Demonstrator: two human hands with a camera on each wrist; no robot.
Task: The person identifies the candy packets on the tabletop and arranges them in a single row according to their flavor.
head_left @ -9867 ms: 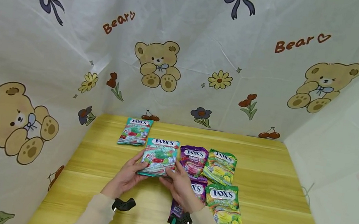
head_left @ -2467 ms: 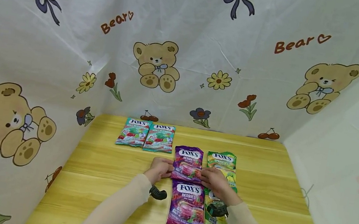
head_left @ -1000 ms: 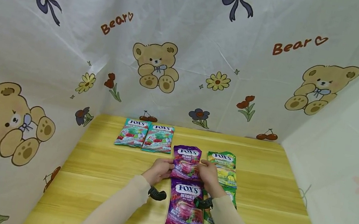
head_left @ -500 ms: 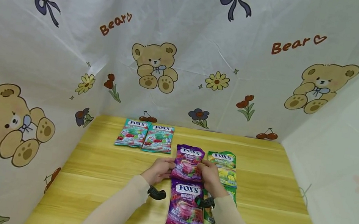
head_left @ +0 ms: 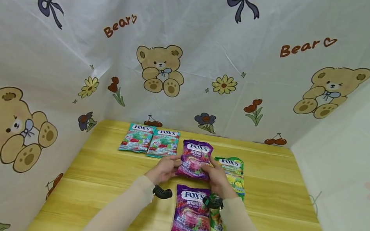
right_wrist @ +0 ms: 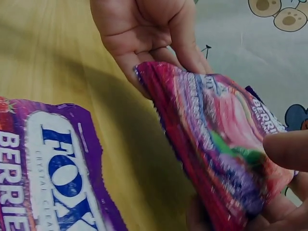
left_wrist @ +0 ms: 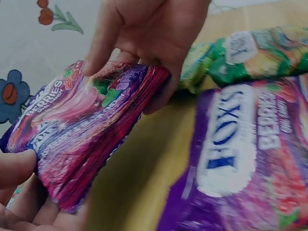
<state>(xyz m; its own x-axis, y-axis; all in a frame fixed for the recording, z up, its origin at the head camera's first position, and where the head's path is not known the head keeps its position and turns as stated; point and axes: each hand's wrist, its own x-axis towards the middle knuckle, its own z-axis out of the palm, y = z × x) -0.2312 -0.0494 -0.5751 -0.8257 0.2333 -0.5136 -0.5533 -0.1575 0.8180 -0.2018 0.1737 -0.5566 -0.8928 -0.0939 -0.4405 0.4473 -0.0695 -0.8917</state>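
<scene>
A purple Fox's Berries candy bag [head_left: 195,159] is held up between both hands, tilted and clear of the table in the wrist views. My left hand [head_left: 165,169] grips its left edge, thumb on the front and fingers beneath. On the opposite edge my right hand [head_left: 218,178] pinches it the same way. A second purple Berries bag [head_left: 192,213] lies flat on the table nearer me; the left wrist view shows this lower bag [left_wrist: 236,149] below the raised one.
Two teal Mint Blossom bags [head_left: 136,138] lie side by side at the back left. To the right are two green Spring Tea bags [head_left: 235,180], the nearer partly covered by my right arm. A patterned sheet [head_left: 186,107] walls off the wooden table's [head_left: 275,207] back.
Both hands have lifted the upper purple bag off the table and moved it away from me, leaving a gap above the lower one. Earlier, a second teal bag was placed beside the first.
</scene>
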